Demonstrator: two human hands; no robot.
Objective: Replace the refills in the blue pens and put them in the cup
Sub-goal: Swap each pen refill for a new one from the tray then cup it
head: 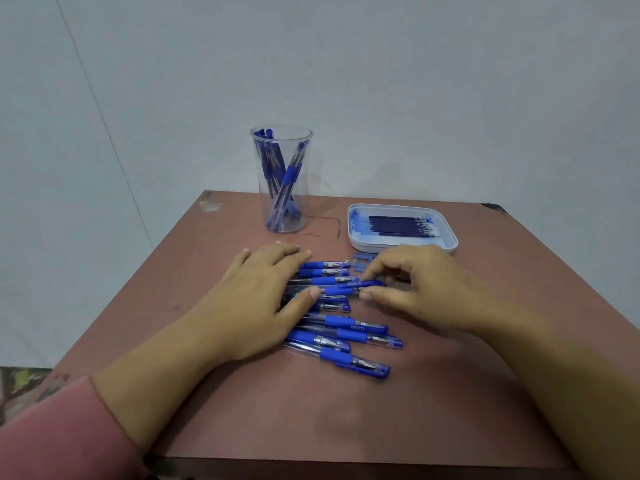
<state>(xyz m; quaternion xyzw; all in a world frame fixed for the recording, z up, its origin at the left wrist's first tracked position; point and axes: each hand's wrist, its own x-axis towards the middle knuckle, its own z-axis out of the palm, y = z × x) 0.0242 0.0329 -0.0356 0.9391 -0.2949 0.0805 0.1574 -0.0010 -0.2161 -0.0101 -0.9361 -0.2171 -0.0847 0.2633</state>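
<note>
Your left hand point(263, 292) lies flat, fingers straight, on the row of blue pens point(346, 334) at the middle of the bench point(346, 427). Your right hand point(415, 289) pinches one pen point(341, 289) between thumb and forefinger. The cup point(282, 181), holding pens, stands at 11 o'clock and the refill tray point(452, 244) at 1 o'clock.

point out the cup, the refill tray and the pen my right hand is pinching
cup point(302, 199), head view, clear wall on its right side
refill tray point(370, 247), head view, white front wall
pinched pen point(341, 289), head view, blue grip section
</note>
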